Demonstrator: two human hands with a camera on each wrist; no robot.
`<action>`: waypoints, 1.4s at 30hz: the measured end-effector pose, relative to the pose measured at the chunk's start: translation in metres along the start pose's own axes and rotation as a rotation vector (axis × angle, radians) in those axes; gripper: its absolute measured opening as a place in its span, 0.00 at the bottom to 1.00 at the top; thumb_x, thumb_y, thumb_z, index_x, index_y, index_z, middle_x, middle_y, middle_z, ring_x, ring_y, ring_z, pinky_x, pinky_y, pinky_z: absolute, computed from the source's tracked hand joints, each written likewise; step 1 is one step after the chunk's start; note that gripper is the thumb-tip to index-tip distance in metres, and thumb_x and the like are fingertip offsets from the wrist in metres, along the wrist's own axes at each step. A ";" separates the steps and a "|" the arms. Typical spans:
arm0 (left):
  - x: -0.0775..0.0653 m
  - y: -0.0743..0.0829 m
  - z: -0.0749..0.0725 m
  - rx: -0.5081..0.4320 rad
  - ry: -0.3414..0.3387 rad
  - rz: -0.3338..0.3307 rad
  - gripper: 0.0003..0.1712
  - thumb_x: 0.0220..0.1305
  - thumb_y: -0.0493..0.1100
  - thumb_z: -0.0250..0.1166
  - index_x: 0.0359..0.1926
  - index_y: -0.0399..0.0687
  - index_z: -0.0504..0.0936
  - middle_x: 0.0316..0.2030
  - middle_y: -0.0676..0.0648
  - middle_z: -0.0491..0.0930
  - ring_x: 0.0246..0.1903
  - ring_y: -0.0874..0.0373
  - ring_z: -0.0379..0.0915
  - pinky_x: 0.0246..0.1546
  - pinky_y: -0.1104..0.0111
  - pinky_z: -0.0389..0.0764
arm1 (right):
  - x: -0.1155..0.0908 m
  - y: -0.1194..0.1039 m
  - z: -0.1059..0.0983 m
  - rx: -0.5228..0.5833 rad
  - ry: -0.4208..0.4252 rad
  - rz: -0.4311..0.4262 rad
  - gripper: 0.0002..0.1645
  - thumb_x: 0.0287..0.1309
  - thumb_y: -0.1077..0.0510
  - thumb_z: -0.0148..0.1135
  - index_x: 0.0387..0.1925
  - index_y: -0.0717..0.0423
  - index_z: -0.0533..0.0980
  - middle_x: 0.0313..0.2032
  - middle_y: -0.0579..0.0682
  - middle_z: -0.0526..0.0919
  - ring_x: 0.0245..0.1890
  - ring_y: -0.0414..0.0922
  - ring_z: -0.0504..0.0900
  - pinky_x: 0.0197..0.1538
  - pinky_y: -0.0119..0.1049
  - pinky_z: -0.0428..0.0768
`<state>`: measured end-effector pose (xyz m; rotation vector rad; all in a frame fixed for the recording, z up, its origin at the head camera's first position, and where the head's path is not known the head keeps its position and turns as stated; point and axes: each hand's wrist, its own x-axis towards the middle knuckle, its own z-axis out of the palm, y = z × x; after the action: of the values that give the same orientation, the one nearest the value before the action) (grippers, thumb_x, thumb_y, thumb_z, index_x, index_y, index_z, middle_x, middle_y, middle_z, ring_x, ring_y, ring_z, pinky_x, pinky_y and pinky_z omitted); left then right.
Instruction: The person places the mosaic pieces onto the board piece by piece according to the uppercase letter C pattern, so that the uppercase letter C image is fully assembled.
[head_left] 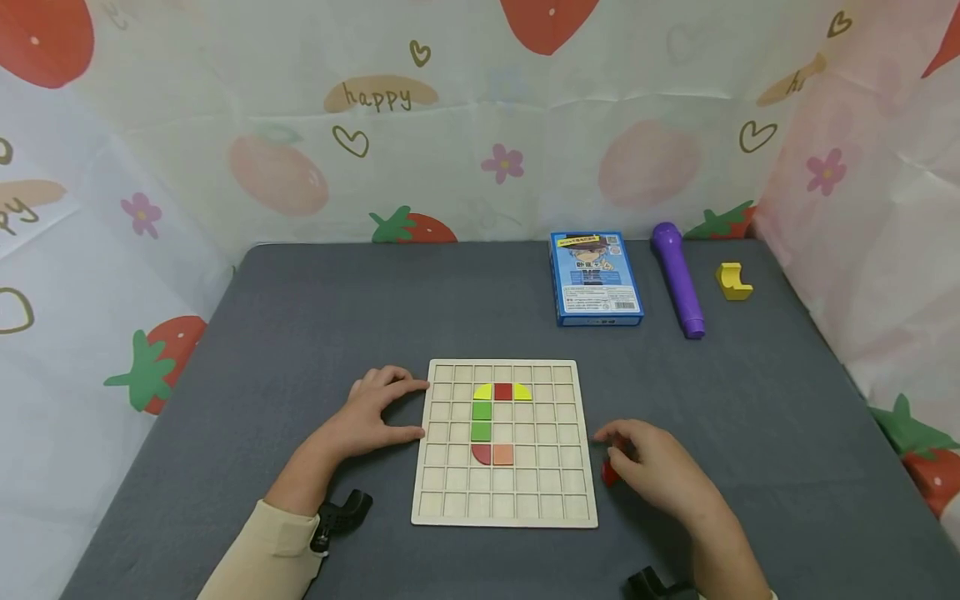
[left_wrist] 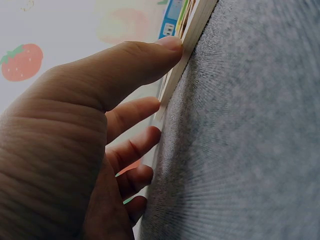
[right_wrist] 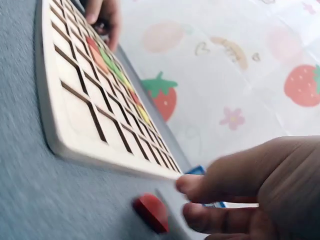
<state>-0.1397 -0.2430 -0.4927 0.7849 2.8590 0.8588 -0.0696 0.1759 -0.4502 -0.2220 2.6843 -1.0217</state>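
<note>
A wooden grid board (head_left: 459, 504) lies flat, with several coloured pieces in its cells: yellow quarter-rounds, a red square (head_left: 503, 392), green squares (head_left: 482, 421), a red quarter-round (head_left: 482, 453) and an orange square (head_left: 503, 454). My left hand (head_left: 367, 417) rests at the board's left edge, thumb and index fingertip against its side, fingers extended. Right of the board, my right hand (head_left: 656, 462) hovers with loosely bent fingers. A loose red piece (right_wrist: 151, 212) is by its fingertips, with a gap between them in the right wrist view.
Behind the board at the back right stand a blue box (head_left: 597, 279), a purple microphone-shaped stick (head_left: 678, 279) and a yellow curved block (head_left: 733, 282). A dark grey cloth (head_left: 337, 308) covers the table. A printed curtain (head_left: 450, 167) hangs round its back and sides.
</note>
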 end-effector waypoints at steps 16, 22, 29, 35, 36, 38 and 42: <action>0.000 -0.001 0.001 -0.015 0.002 0.007 0.38 0.56 0.56 0.78 0.67 0.52 0.80 0.57 0.49 0.72 0.51 0.52 0.63 0.51 0.53 0.59 | 0.000 0.010 0.001 -0.090 -0.010 0.005 0.11 0.52 0.56 0.78 0.36 0.48 0.83 0.24 0.45 0.71 0.25 0.42 0.69 0.31 0.38 0.68; 0.000 -0.002 0.001 -0.005 0.006 0.009 0.38 0.57 0.57 0.78 0.67 0.53 0.80 0.56 0.49 0.72 0.50 0.53 0.63 0.51 0.53 0.60 | 0.004 0.012 0.003 -0.120 0.064 -0.028 0.17 0.51 0.67 0.70 0.43 0.51 0.85 0.31 0.46 0.73 0.30 0.43 0.71 0.35 0.41 0.71; 0.000 0.000 0.000 -0.010 0.003 0.015 0.38 0.56 0.56 0.78 0.67 0.52 0.80 0.56 0.48 0.72 0.50 0.52 0.63 0.52 0.52 0.59 | 0.005 0.011 0.005 -0.173 0.140 0.054 0.20 0.52 0.52 0.78 0.45 0.54 0.83 0.34 0.47 0.75 0.33 0.45 0.72 0.36 0.43 0.72; 0.000 0.000 0.000 -0.015 -0.003 0.009 0.38 0.56 0.55 0.78 0.67 0.52 0.80 0.56 0.48 0.72 0.50 0.52 0.63 0.52 0.52 0.59 | 0.005 0.012 0.007 -0.195 0.180 0.033 0.10 0.52 0.55 0.77 0.37 0.48 0.84 0.33 0.46 0.74 0.31 0.43 0.72 0.34 0.42 0.72; 0.001 0.000 0.000 -0.017 -0.004 0.007 0.38 0.56 0.55 0.78 0.67 0.52 0.80 0.56 0.48 0.72 0.51 0.52 0.63 0.52 0.52 0.59 | 0.005 0.012 0.007 -0.196 0.194 0.020 0.10 0.51 0.56 0.76 0.37 0.48 0.84 0.33 0.46 0.74 0.31 0.43 0.72 0.34 0.42 0.72; 0.001 0.000 0.000 -0.018 -0.006 0.003 0.38 0.56 0.55 0.78 0.67 0.52 0.80 0.56 0.48 0.72 0.51 0.52 0.63 0.53 0.52 0.59 | 0.005 0.012 0.008 -0.201 0.233 -0.005 0.12 0.50 0.57 0.75 0.38 0.49 0.85 0.35 0.46 0.74 0.32 0.43 0.73 0.35 0.42 0.73; 0.000 0.000 0.000 -0.017 -0.006 0.000 0.38 0.56 0.56 0.78 0.67 0.52 0.80 0.56 0.48 0.72 0.51 0.52 0.63 0.52 0.52 0.59 | 0.004 0.007 0.006 -0.193 0.298 -0.050 0.14 0.49 0.60 0.73 0.41 0.50 0.86 0.39 0.46 0.76 0.33 0.43 0.73 0.34 0.42 0.72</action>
<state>-0.1399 -0.2426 -0.4926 0.7838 2.8425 0.8776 -0.0721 0.1768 -0.4600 -0.1877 3.0658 -0.8676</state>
